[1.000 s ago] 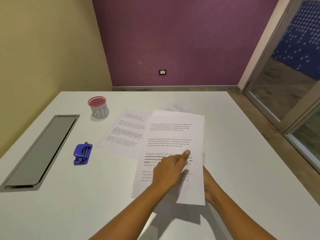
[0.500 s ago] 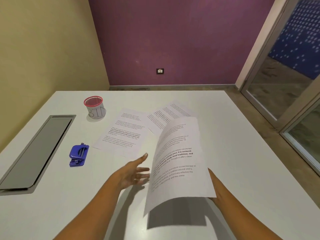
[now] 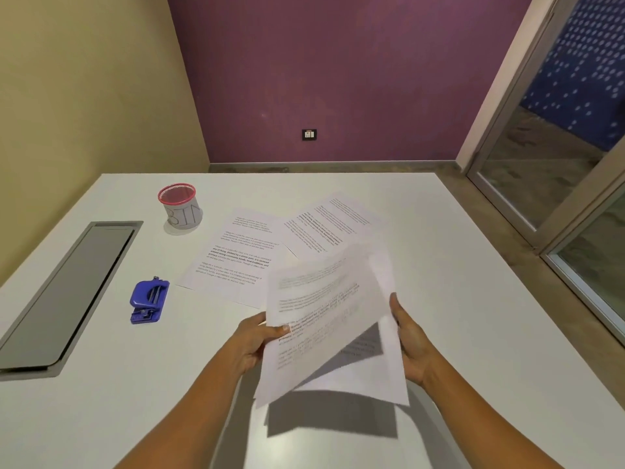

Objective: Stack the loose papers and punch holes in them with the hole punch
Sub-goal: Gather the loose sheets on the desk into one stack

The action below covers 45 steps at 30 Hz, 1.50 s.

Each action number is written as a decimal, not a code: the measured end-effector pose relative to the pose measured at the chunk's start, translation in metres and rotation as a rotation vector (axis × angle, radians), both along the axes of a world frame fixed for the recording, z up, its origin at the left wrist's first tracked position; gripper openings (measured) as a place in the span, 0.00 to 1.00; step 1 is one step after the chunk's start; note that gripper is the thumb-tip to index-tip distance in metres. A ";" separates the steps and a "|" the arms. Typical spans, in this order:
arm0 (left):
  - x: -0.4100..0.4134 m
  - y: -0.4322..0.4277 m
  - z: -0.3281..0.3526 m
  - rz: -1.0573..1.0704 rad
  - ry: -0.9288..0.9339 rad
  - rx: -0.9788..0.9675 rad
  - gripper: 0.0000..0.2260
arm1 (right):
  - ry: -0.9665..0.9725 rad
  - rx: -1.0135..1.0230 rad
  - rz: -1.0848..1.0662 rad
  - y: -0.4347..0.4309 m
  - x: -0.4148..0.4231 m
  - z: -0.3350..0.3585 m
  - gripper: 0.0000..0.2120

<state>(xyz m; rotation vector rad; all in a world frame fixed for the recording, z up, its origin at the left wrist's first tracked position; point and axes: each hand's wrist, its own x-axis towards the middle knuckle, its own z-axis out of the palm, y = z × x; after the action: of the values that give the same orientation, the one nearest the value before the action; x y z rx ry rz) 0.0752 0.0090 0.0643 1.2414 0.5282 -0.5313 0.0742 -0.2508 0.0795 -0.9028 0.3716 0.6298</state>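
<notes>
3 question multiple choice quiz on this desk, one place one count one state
1. Where is the hole punch? A) on the floor B) on the table, left of the flat sheets C) on a chair
2. How many sheets lie flat on the table? A) one B) two C) five
3. The held papers are A) raised off the table B) under the punch C) crumpled

1 B, it sits beside the sheets. 2 B, two lie there. 3 A, left hand and right hand hold them up.

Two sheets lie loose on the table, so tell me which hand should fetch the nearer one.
Probably left. The left hand is on the side of the nearer sheet; the right hand would have to cross the held papers.
</notes>
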 end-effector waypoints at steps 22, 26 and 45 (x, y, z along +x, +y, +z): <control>0.006 0.011 0.011 -0.050 -0.223 -0.047 0.15 | -0.259 -0.435 0.170 0.002 0.021 0.004 0.19; 0.011 0.009 0.016 -0.033 -0.287 0.011 0.14 | -0.313 -0.491 0.089 0.008 0.024 0.004 0.19; 0.028 -0.005 0.020 0.028 -0.446 0.271 0.09 | -0.419 -0.587 -0.046 0.015 0.037 -0.007 0.12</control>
<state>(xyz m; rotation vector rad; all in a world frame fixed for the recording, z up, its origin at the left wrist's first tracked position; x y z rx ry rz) 0.1030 0.0035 0.0840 1.5544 0.2419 -0.1481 0.1115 -0.2361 0.0721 -1.5492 0.1959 0.2713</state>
